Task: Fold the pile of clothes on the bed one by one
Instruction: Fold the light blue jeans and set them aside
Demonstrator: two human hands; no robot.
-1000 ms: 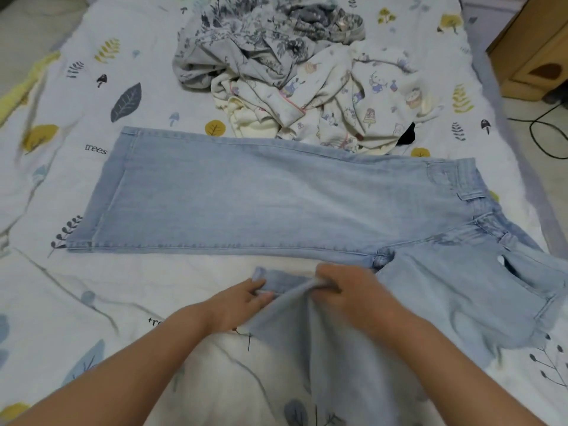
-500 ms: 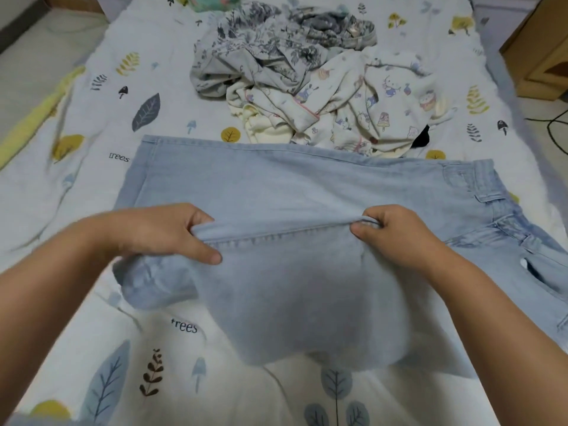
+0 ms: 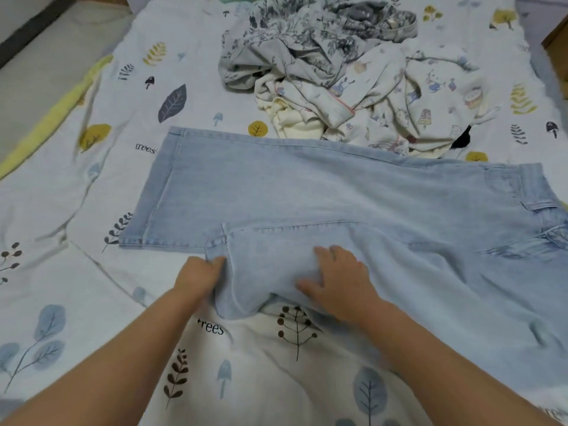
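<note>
Light blue jeans (image 3: pixel 307 186) lie spread across the bed, waistband to the right, one leg flat with its hem at the left. The near leg is bunched and partly laid over the flat one. My left hand (image 3: pixel 199 273) pinches the hem edge of that near leg. My right hand (image 3: pixel 338 278) lies on the bunched denim with spread fingers, pressing it down. Behind the jeans sits a crumpled pile of clothes (image 3: pixel 353 78): a grey floral garment and a cream one with cartoon prints.
The bed sheet (image 3: pixel 92 302) is white with leaf and tree prints. A yellow border (image 3: pixel 46 124) runs along its left edge, floor beyond. A wooden cabinet corner (image 3: pixel 558 41) stands at the far right.
Both hands lifted the near leg's hem up over the flat leg, then came back down toward me. The leg now lies bunched, and my right hand has flattened onto it.
</note>
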